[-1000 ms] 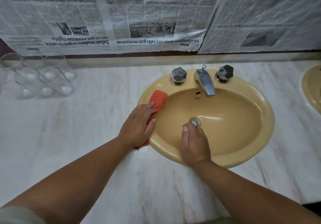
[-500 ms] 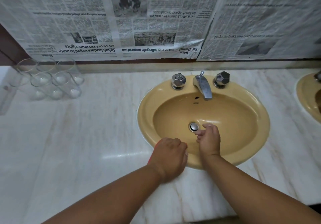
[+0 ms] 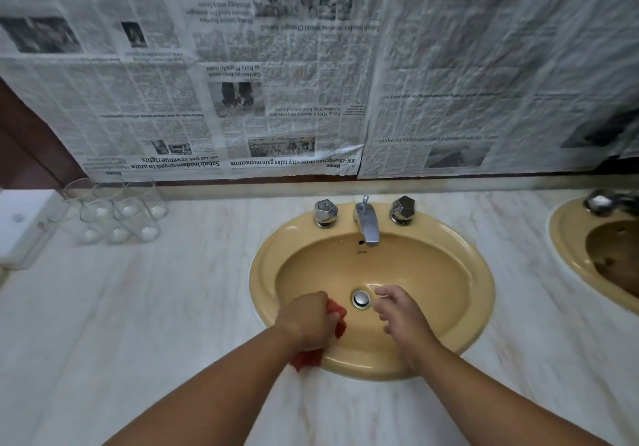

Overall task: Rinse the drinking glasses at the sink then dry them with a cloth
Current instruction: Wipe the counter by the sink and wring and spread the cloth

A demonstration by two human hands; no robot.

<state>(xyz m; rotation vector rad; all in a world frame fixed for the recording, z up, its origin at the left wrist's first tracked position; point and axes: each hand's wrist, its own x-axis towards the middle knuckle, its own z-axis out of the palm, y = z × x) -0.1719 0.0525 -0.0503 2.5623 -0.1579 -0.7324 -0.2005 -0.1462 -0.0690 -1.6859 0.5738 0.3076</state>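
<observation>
A yellow oval sink is set in a pale marble counter, with a chrome tap and two chrome knobs behind the bowl. My left hand grips a bunched orange-red cloth over the sink's near left rim; cloth shows on both sides of the fist. My right hand hovers over the bowl just right of the chrome drain plug, fingers loosely curled and holding nothing. Several clear drinking glasses stand clustered at the back left of the counter, far from both hands.
Newspaper sheets cover the wall behind the counter. A second yellow sink lies at the right edge. A white box-like object sits at the far left beside the glasses. Bare marble counter stretches between glasses and sink.
My left hand took the cloth off the sink's left rim, bunched it and brought it to the near rim. My right hand shifted slightly right of the drain. The camera tilted upward.
</observation>
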